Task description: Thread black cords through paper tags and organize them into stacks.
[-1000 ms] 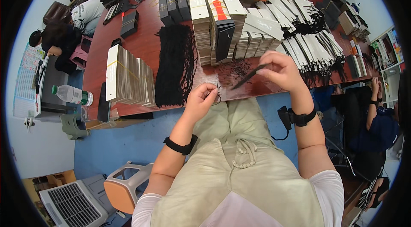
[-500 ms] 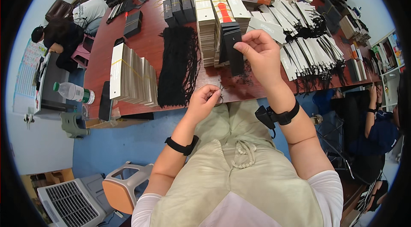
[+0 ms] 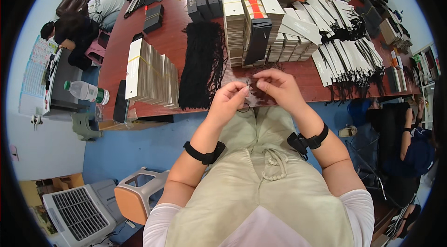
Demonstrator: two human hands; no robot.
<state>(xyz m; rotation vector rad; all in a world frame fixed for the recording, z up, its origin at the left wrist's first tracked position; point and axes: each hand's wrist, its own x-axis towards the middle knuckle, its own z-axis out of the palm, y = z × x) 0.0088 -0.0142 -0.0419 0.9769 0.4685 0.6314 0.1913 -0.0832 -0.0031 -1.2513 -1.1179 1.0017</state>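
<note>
My left hand is closed in a pinch on a thin black cord, whose loop hangs below the fingertips at the table's front edge. My right hand is just beside it, thumb and fingers curled toward the left fingertips; anything between them is too small to make out. Beyond the hands, a black tag leans upright against the front of a stack of black tags. Left of the hands lies a thick bundle of black cords.
Banded stacks of white tags stand at left and at centre. Strung white tags lie fanned out at right. A bottle is beyond the table's left edge. Other people sit at left and right.
My right hand has left the black tag at the stack and come down toward me, next to my left hand. The left hand has risen slightly, still pinching the cord.
</note>
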